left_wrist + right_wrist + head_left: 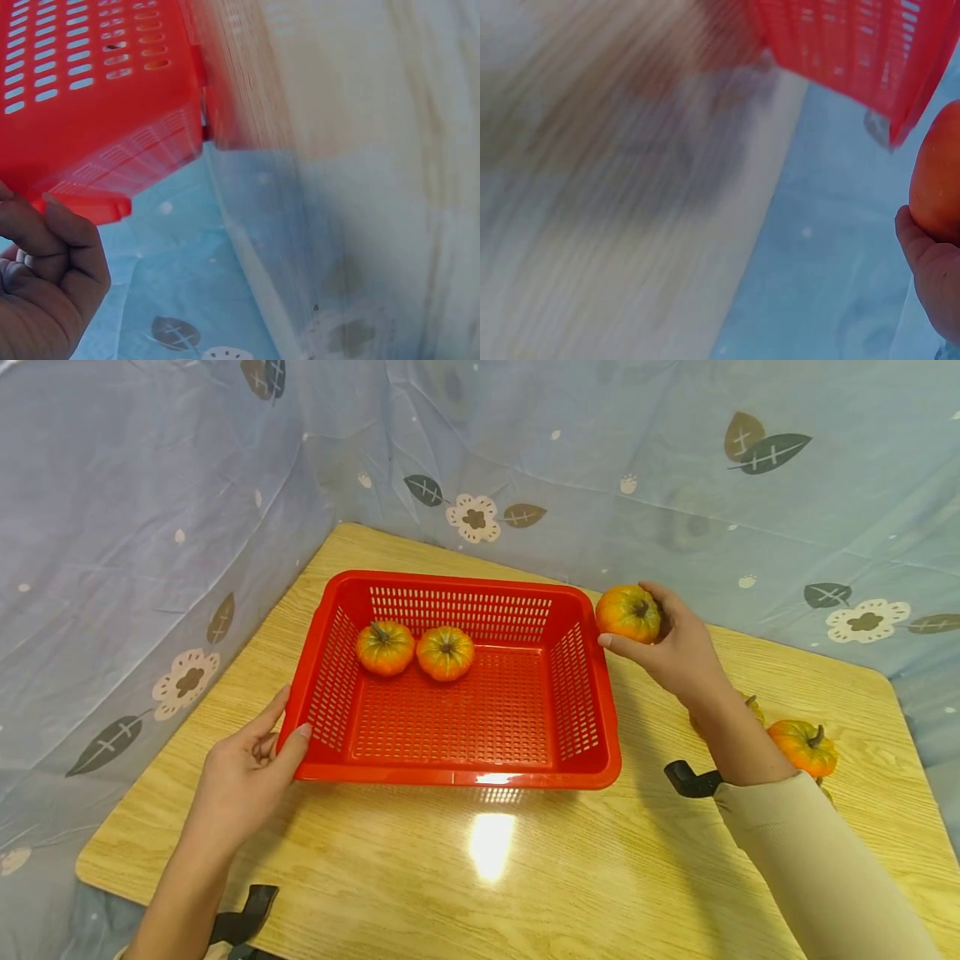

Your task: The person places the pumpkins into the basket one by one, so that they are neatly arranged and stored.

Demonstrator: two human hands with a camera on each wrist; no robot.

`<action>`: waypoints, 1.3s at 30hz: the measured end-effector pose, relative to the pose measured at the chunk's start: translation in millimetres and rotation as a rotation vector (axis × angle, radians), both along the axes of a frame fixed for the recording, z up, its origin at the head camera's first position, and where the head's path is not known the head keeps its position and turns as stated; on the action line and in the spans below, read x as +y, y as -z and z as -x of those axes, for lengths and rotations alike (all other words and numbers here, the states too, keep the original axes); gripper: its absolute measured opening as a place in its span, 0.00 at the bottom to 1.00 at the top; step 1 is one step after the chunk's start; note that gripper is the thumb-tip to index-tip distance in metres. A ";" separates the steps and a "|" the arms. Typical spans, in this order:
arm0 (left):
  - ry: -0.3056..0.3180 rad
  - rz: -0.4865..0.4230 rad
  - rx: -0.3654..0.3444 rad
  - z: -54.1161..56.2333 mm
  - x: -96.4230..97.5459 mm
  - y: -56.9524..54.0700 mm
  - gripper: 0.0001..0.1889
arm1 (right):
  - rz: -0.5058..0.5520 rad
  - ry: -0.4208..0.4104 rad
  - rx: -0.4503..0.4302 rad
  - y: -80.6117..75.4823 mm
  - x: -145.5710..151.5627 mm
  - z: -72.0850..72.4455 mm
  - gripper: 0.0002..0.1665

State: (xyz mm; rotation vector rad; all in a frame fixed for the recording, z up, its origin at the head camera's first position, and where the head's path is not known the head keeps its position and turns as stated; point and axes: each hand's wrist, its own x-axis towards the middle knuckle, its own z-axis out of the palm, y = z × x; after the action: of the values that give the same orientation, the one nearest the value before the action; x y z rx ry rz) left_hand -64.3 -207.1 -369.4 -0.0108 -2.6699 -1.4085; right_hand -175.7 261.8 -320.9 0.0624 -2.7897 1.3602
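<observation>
A red plastic basket (450, 774) with slotted walls stands on the table, and two small orange pumpkins lie inside, a left one (385, 648) and a right one (446, 653). My left hand (243, 768) grips the basket's left rim near its front corner, thumb on top; the left wrist view shows its curled fingers under the rim (90, 208). My right hand (678, 647) holds another orange pumpkin (627, 613) between thumb and fingers, right at the basket's right rim. In the right wrist view that pumpkin (939, 180) is cut off by the frame edge.
More pumpkins, one of them orange (804, 748), lie on the wooden table (585, 877) to the right, partly behind my right forearm. Patterned blue-grey cloth (570, 468) hangs along the back and left sides. Black straps (692, 779) show at both wrists.
</observation>
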 end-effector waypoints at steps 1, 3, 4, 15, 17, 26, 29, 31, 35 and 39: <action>-0.002 0.000 0.001 0.1 0.3 -0.2 0.31 | 0.022 -0.019 0.003 -1.2 -4.8 4.0 0.56; -0.007 -0.005 0.003 0.2 0.5 -0.6 0.31 | 0.052 -0.060 0.012 -2.9 -14.0 11.6 0.56; -0.009 -0.007 0.003 0.2 0.5 -0.6 0.31 | 0.056 -0.079 0.015 -3.4 -18.4 15.1 0.56; 0.008 -0.007 0.003 0.5 0.1 -0.2 0.31 | -0.073 -0.207 0.026 -3.7 -56.0 39.2 0.56; 0.010 -0.013 0.003 0.9 0.0 -0.4 0.31 | -0.089 -0.237 0.025 -2.3 -59.9 42.2 0.55; 0.003 -0.014 -0.003 1.3 0.5 -1.1 0.31 | -0.229 -0.326 0.004 -0.8 -73.3 48.4 0.56; -0.008 0.000 -0.006 -0.1 -0.6 -1.2 0.31 | -0.268 -0.352 -0.005 -1.2 -80.9 51.0 0.57; -0.013 0.007 -0.006 -1.1 -1.2 -1.2 0.31 | -0.281 -0.370 -0.021 -0.8 -86.7 52.3 0.57; -0.009 0.002 0.002 -1.4 -1.0 -0.6 0.31 | -0.311 -0.373 -0.081 1.3 -96.6 52.4 0.57; -0.003 -0.001 0.012 -1.0 -0.2 0.8 0.31 | -0.375 -0.356 -0.136 5.7 -104.2 50.4 0.59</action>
State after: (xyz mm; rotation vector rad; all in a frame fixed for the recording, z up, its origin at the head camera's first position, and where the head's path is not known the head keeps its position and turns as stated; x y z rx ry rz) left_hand -63.3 -207.3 -370.2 -0.0153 -2.6579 -1.4047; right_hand -226.2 157.6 -326.6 0.5165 -3.2284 0.8910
